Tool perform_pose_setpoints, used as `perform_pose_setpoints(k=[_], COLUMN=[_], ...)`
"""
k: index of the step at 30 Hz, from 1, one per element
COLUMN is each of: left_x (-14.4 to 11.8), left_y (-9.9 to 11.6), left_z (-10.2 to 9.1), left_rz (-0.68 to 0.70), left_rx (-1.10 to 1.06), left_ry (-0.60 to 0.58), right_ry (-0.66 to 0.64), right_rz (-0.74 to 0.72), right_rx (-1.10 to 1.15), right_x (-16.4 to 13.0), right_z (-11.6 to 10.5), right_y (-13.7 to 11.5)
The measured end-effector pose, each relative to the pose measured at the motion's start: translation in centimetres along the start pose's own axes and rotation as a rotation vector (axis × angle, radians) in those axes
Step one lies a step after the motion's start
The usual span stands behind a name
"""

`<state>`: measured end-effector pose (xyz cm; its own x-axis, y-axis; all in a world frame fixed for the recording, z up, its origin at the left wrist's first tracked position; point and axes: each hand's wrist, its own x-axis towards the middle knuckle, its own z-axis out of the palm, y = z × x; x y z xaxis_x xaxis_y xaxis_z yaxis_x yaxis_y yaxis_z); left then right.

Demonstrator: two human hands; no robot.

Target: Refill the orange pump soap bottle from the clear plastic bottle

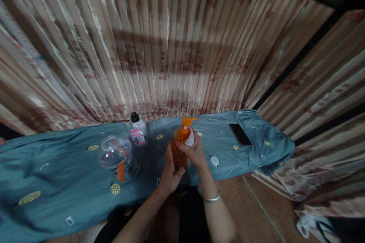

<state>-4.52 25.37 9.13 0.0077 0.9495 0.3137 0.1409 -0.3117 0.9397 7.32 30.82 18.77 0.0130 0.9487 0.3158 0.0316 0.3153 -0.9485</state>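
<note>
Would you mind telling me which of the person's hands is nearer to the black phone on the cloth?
Right. The right hand grips the orange pump bottle's neck, closer to the phone; the left hand holds the bottle's far side.

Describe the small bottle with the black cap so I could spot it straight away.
Find the blue-green cloth spread below the striped curtain. Near its far edge, just left of the orange pump bottle, stands the small clear bottle. Only it has a black cap and a pink label.

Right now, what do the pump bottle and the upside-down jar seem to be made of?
Pump bottle: likely glossy orange plastic, translucent body with opaque pump, held in both hands. Upside-down jar: clear plastic or glass, since the blue cloth shows through it; I cannot tell which.
</note>
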Motion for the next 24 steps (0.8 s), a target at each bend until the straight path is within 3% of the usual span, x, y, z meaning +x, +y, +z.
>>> perform_pose_setpoints(k=[5,10,17,20,24], left_x=[3.1,5.5,5.1,4.9,5.1], left_y=[1.1,2.2,2.4,2.4,2.2], left_z=[-1.7,-1.3,-0.8,-0.8,-0.8], left_rz=[-0.125,-0.181,-0.161,-0.151,-0.164], left_rx=[-0.113,-0.355,-0.295,-0.200,-0.083], left_ry=[0.095,-0.017,0.066,0.137,0.212], right_ry=[-0.169,-0.269,-0.053,0.031,0.052], right_rz=[0.045,0.095,-0.003,0.008,0.012], right_rx=[0.180,0.228,0.142,0.224,0.354], right_x=[2.1,2.4,0.3,-0.9,-2.1], right_z=[-1.8,-2.2,-1.2,-0.6,0.1], right_y=[0.4,0.5,1.5,2.6,4.2])
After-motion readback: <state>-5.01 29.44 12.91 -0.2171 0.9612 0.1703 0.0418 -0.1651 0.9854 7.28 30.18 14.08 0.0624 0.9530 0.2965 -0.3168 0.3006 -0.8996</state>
